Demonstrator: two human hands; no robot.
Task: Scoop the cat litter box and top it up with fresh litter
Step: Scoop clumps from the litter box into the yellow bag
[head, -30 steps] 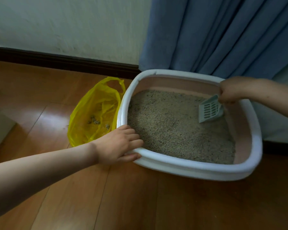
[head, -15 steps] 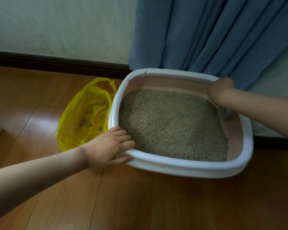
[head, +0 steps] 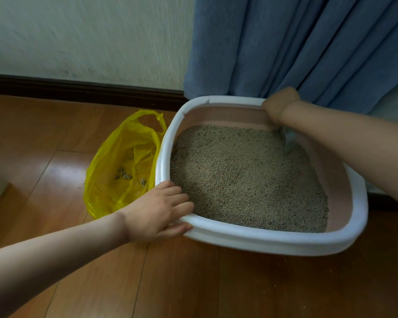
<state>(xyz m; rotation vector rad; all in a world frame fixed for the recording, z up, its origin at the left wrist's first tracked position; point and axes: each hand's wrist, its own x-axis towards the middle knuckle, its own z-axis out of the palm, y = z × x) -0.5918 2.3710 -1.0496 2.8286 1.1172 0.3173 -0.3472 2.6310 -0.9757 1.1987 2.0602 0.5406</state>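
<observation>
Digging blind, the right hand (head: pixel 279 104), grip apparently on a half-hidden scoop (head: pixel 289 140), could flick litter (head: pixel 244 175) over the rim while the left hand (head: pixel 157 212) clamps the box (head: pixel 262 237).

The pale grey-green plastic scoop (head: pixel 290 141) is mostly hidden under the right forearm, just a sliver showing at the box's 1 o'clock corner. Right hand (head: pixel 279 104) is bent away, fingers out of sight, so can't tell its grip. Small clumps (head: pixel 124 175) inside the see-through yellow plastic bag (head: pixel 115 180) are too tiny to identify.
</observation>
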